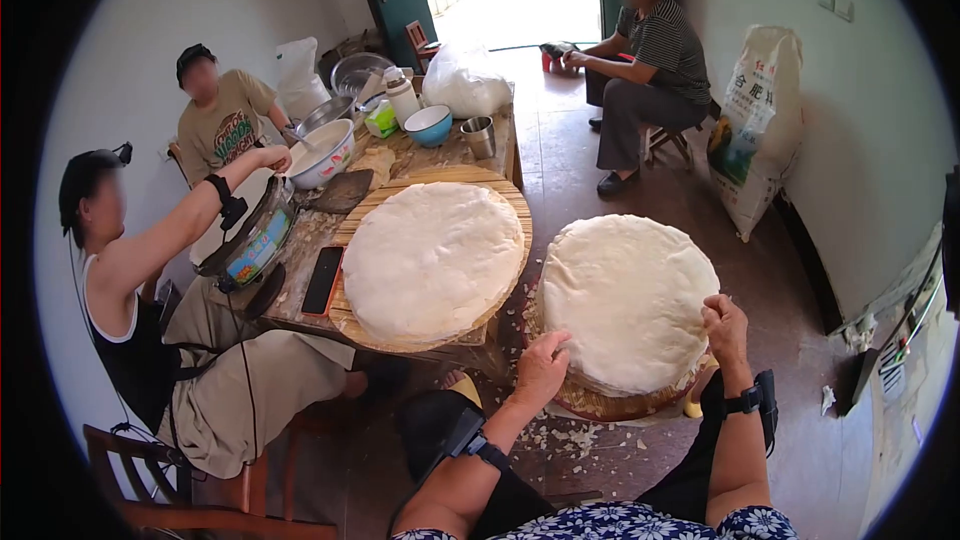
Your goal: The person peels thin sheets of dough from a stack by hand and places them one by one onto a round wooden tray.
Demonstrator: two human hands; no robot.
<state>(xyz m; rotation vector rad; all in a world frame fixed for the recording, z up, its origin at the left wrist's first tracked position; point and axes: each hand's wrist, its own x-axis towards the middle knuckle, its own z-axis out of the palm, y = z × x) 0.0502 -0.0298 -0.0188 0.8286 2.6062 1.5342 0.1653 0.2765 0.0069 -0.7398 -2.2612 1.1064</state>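
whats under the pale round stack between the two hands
The rim of a brown round board shows below the pale stack's near edge; the rest underneath is covered.

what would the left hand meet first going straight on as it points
Likely the nearer round stack of pale sheets; the left hand sits at its lower-left edge, though contact is unclear.

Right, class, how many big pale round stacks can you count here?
2: the table stack on its slatted board, and the near stack between the wearer's left hand and right hand. None looks hidden.
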